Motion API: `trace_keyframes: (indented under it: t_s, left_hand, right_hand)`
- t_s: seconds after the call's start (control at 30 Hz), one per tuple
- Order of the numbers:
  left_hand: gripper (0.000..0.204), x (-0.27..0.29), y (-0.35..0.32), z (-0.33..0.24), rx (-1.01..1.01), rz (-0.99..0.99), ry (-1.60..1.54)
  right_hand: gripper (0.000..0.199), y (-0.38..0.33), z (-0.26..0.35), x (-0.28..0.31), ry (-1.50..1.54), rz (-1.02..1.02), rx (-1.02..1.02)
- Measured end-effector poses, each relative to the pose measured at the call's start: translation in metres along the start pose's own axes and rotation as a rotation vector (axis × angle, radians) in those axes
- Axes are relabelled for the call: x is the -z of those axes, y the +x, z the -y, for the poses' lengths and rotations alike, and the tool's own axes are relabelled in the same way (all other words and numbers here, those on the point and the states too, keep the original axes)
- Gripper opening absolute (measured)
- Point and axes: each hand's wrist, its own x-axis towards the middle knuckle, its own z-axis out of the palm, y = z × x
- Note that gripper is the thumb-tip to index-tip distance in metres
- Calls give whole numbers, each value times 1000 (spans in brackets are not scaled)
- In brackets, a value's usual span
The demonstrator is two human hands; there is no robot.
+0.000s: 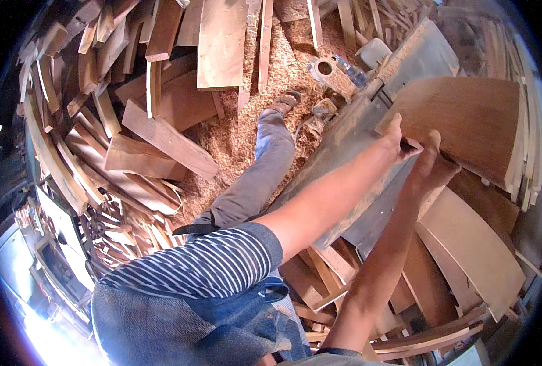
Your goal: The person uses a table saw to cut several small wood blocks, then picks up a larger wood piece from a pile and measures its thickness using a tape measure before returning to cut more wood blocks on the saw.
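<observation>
Left hand (398,140) and right hand (432,163), close together, clasp a broad brown wooden board (466,119), paler toward its left end.

We see glare washing out the lower left, black corners, boards (50,160) bending near the rim, and softer light on the sawdust (237,155).

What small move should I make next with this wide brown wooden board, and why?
Perhaps slide your bare right hand away from your bare left hand along the near edge of the wide brown wooden board: both grip it close together, and no hand supports its far side.
</observation>
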Motion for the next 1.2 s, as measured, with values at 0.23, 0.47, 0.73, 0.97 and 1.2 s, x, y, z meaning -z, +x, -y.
trace_keyframes:
  t_s: [0.23, 0.47, 0.73, 0.97, 1.2]
  left_hand:
    - [76, -21, 15, -1, -15, 22, -6]
    - [77, -43, 30, -15, -5, -5, -28]
    - [74, -64, 49, -16, -27, 39, -41]
    - [76, -90, 67, -26, 2, -18, 31]
    - [83, -72, 39, -21, -87, 105, 25]
  right_hand:
    - [54, 28, -10, -4, -172, -48, -35]
    - [54, 53, -16, -14, -253, -17, -87]
    - [57, 80, -35, -17, -152, -22, -47]
    - [63, 115, -50, -25, -59, -16, -65]
    - [73, 84, 6, -25, 113, 39, -247]
